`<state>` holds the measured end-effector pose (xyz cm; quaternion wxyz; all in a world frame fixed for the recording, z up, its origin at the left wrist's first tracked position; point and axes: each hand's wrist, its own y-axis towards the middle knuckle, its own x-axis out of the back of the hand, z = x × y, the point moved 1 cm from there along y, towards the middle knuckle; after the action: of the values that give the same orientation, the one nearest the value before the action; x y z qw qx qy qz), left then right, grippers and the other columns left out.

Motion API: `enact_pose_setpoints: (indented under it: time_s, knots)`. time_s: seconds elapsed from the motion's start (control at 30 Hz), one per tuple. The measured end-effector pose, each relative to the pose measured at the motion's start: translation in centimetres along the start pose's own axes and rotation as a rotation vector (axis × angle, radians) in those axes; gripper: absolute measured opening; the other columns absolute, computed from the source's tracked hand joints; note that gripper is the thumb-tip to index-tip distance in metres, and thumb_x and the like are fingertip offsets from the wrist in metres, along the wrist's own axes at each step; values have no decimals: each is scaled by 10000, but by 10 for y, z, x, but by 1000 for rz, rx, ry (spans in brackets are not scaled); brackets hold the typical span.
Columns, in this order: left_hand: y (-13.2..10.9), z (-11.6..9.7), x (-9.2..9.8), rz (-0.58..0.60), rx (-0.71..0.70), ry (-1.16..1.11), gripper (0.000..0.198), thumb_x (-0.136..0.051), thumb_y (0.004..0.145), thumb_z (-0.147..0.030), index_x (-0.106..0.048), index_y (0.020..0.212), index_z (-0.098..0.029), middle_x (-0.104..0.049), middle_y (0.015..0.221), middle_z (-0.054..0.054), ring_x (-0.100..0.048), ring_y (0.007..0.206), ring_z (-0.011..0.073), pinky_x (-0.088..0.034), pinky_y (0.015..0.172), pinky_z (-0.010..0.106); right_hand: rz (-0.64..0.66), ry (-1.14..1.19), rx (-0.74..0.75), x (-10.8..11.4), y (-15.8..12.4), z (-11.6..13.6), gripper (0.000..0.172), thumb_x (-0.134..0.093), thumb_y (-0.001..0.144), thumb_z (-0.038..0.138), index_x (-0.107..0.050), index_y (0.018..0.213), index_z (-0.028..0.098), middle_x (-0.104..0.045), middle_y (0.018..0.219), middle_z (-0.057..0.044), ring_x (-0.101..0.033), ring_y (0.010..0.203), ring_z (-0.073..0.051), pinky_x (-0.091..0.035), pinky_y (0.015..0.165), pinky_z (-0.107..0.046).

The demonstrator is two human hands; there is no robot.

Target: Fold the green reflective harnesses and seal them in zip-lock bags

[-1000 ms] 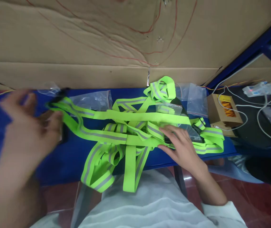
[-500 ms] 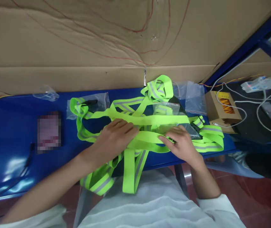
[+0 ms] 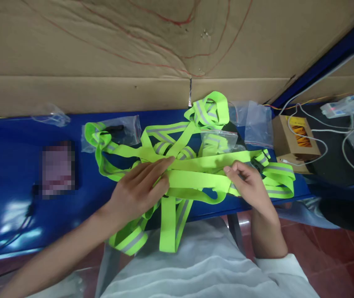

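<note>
Neon-green elastic straps with grey reflective stripes, a tangled reflective harness (image 3: pixel 198 180), lie across the blue table and hang over its front edge. My left hand (image 3: pixel 142 186) rests on the straps left of centre, fingers stretched out together and the thumb apart. At the right end of two flat, side-by-side bands, my right hand (image 3: pixel 249 184) has its fingers curled, the thumb tip near the bands' edges. Whether anything sits between those fingers is hidden. Just beyond the right hand is a black buckle (image 3: pixel 256 164). A rolled-up bundle of strap (image 3: pixel 210 109) lies at the back.
Clear plastic bags (image 3: pixel 259 124) lie along the back of the blue table (image 3: pixel 6 145). A cardboard box (image 3: pixel 291 136) with orange contents stands right, beside white cables and a power strip (image 3: pixel 344 106). A pixelated rectangular item (image 3: pixel 58 169) lies left. Cardboard (image 3: pixel 102 49) forms the back wall.
My left hand has slid slightly left and its fingers have straightened. My right hand has moved a little right, off the middle band, which now lies flatter. The view has shifted slightly.
</note>
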<state>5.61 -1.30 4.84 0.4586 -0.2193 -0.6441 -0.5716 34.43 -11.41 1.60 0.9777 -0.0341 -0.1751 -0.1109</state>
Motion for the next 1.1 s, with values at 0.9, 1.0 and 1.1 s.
enact_pose_setpoints:
  time_s: [0.9, 1.0, 1.1]
  knots:
    - [35, -31, -31, 466, -267, -215, 433, -562, 927, -1, -596, 1307, -205, -667, 1305, 77, -689, 1022, 221, -520, 813, 334, 446, -638, 222, -20, -49, 15, 228, -567, 1058, 370, -569, 1247, 241, -748, 1179, -65, -700, 1016, -278, -506, 927, -439]
    - [43, -32, -39, 473, -298, -67, 320, -582, 957, -61, -622, 1241, -203, -680, 1200, 62, -683, 983, 225, -508, 791, 360, 416, -529, 209, -19, -52, 12, 134, -615, 1011, 271, -563, 1132, 245, -729, 1069, -27, -662, 998, -245, -483, 940, -402]
    - [46, -26, -32, 443, -299, 31, 343, -593, 954, -79, -610, 1276, -193, -670, 1005, 29, -672, 929, 233, -503, 780, 382, 355, -353, 147, -13, -56, 7, 171, -660, 946, 194, -560, 1070, 255, -701, 1030, 6, -647, 989, -201, -477, 911, -332]
